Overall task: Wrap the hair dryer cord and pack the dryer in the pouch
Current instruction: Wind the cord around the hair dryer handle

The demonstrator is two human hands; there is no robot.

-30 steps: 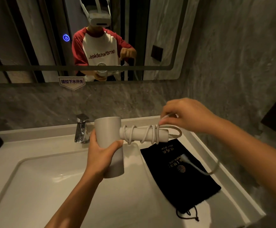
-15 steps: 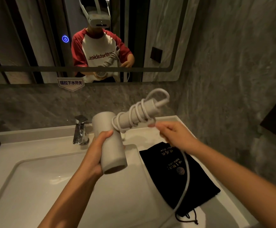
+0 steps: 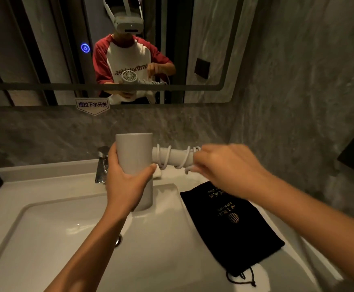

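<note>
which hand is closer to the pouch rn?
Right. The right hand is at the dryer handle's end, directly above the pouch's top edge. The left hand grips the dryer barrel over the sink, further left.

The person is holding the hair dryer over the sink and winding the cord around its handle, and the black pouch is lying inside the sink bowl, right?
Not quite. In the head view the black pouch lies flat on the counter to the right of the sink bowl, not inside it. The rest holds: the left hand grips the hair dryer while the right hand winds the cord around its handle.

Basin (image 3: 45, 239) open — pouch (image 3: 230, 228) right
</note>
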